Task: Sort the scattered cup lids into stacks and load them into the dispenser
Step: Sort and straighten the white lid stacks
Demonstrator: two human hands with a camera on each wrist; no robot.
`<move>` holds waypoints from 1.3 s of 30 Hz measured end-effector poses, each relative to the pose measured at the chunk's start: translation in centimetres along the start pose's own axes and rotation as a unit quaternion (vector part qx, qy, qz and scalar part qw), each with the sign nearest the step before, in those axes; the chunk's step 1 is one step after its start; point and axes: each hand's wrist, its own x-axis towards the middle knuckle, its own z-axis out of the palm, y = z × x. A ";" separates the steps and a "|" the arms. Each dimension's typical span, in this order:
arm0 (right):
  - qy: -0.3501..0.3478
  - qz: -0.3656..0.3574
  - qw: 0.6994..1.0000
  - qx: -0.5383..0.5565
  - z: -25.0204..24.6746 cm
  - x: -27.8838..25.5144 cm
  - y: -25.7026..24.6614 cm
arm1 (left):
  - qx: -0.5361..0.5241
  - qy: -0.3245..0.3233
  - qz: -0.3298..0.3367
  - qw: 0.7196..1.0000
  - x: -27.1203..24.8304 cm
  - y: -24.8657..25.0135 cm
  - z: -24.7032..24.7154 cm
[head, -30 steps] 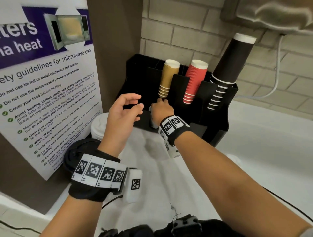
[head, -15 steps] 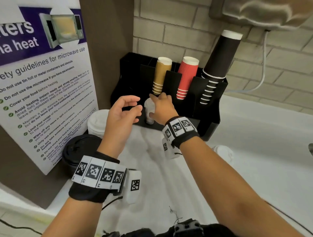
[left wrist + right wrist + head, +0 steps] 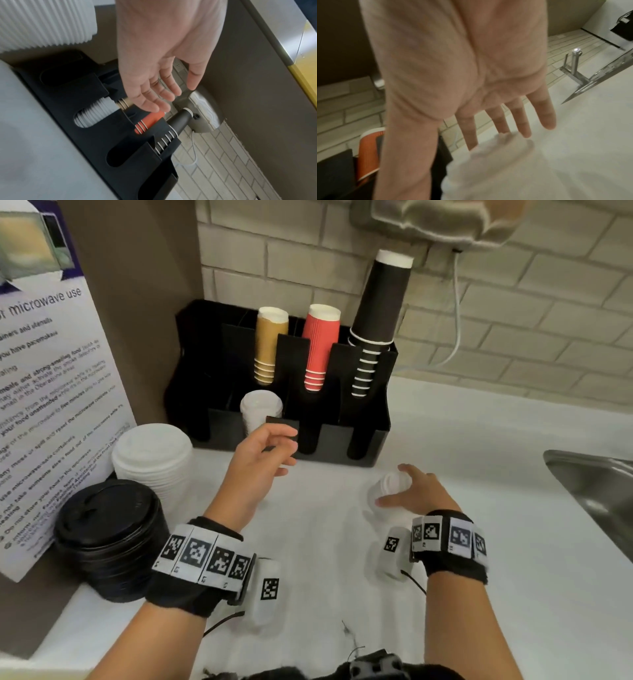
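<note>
The black dispenser (image 3: 363, 436) stands against the brick wall. A stack of small white lids (image 3: 260, 409) sits in its second front slot, also visible in the left wrist view as small white lids (image 3: 96, 112). My left hand (image 3: 287, 446) hovers open in front of that slot and holds nothing. My right hand (image 3: 397, 484) reaches over another short stack of small white lids (image 3: 383, 489) on the white counter. Its fingers (image 3: 522, 121) are straight, with their tips at the blurred stack's (image 3: 488, 162) top. A grip is not visible.
A tall stack of large white lids (image 3: 152, 460) and a stack of black lids (image 3: 106, 535) stand at the left by the microwave poster (image 3: 51, 405). Tan, red and black cups fill the dispenser's upper tubes. A steel sink (image 3: 589, 491) lies at the right.
My right hand has left the small white lids in the dispenser slot and moved right and nearer, over the lids on the counter. My left hand has stayed open near the dispenser.
</note>
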 end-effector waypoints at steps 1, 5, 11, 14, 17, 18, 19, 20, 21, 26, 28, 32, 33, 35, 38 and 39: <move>0.002 -0.003 1.000 0.003 0.2 0.1 0.3 | 0.000 -0.005 -0.005 1.000 0.0 -0.1 0.2; 0.031 -0.026 0.999 0.024 0.6 0.5 0.6 | 0.007 -0.017 -0.009 1.000 0.1 -0.3 0.7; 0.065 -0.056 0.995 0.053 -0.3 0.1 0.5 | 0.018 -0.030 -0.008 0.999 0.1 -0.2 0.9; 0.062 -0.151 0.972 0.169 -1.7 -1.2 -1.2 | 0.062 -0.074 0.006 0.995 -0.1 -0.2 1.2; -0.041 -0.253 0.930 0.263 -2.0 -3.6 -4.4 | 0.071 -0.152 0.012 0.986 -0.6 -0.3 2.1; -0.080 -0.278 0.915 0.279 -1.8 -4.2 -5.4 | 0.055 -0.169 0.013 0.984 -0.7 -0.3 2.4; -0.111 -0.296 0.903 0.292 -1.5 -4.8 -6.2 | 0.036 -0.179 0.017 0.983 -0.8 -0.4 2.7; -0.131 -0.309 0.892 0.303 -1.3 -5.1 -6.8 | 0.018 -0.180 0.024 0.983 -0.8 -0.4 2.8; -0.145 -0.319 0.883 0.314 -1.2 -5.4 -7.1 | 0.002 -0.176 0.033 0.984 -0.8 -0.3 2.8; -0.182 -0.333 0.864 0.332 -1.1 -5.6 -7.5 | 0.001 -0.147 0.055 0.988 -0.8 -0.4 2.1; -0.187 -0.337 0.863 0.327 -1.1 -5.6 -7.5 | 0.010 -0.141 0.062 0.988 -0.9 -0.3 1.8; -0.177 -0.344 0.868 0.311 -1.2 -5.8 -8.0 | 0.027 -0.127 0.078 0.988 -0.8 -0.3 1.5; -0.175 -0.347 0.868 0.309 -1.1 -5.9 -8.2 | 0.029 -0.125 0.080 0.988 -0.8 -0.3 1.4; -0.172 -0.350 0.865 0.315 -0.9 -5.9 -8.6 | 0.032 -0.125 0.081 0.988 -0.6 -0.2 1.1; -0.162 -0.349 0.863 0.327 -0.6 -5.8 -9.2 | 0.034 -0.122 0.084 0.988 -0.4 -0.1 0.7; -0.157 -0.349 0.863 0.330 -0.5 -5.8 -9.4 | 0.034 -0.119 0.086 0.989 -0.3 -0.1 0.6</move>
